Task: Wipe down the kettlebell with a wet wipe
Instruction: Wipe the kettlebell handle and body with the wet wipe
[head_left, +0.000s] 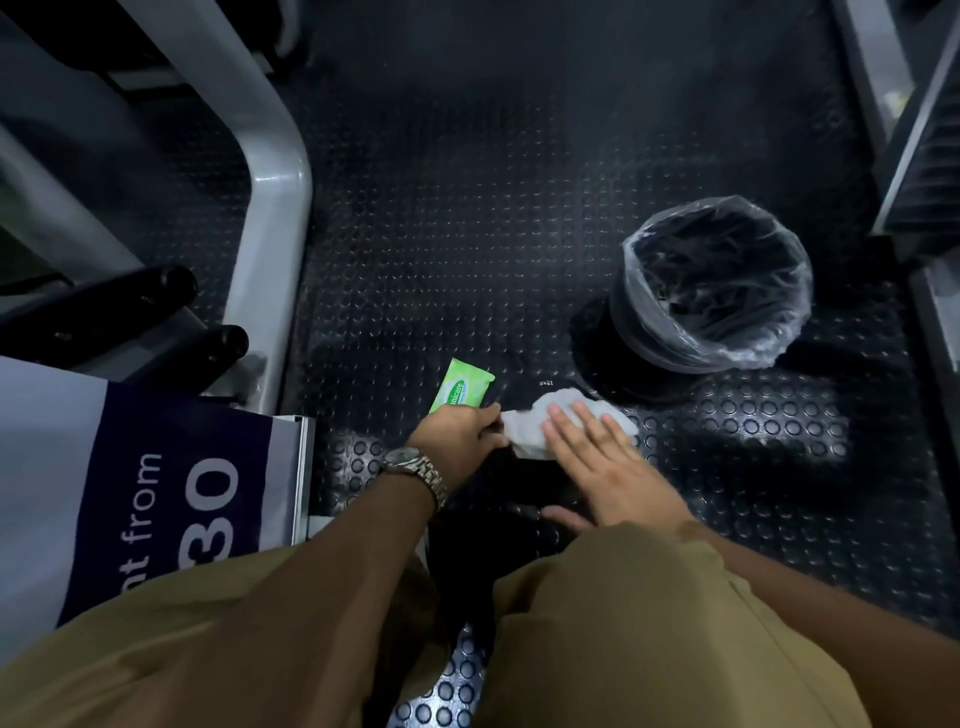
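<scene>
The black kettlebell (540, 480) stands on the dark studded floor between my hands and is hard to make out against it. A white wet wipe (524, 434) is draped over its top. My right hand (597, 457) lies flat on the wipe with straight fingers pressing it onto the kettlebell. My left hand (457, 436), with a metal watch on its wrist, curls around the kettlebell's dark left side, and its fingertips reach the wipe's left edge. A green wet wipe pack (460, 392) lies on the floor just beyond my left hand.
A black bin with a clear plastic liner (711, 286) stands at the right beyond the kettlebell. A grey machine frame (275, 208) with black handles rises at the left. A purple and white sign (171, 493) is next to my left knee. My knees fill the bottom.
</scene>
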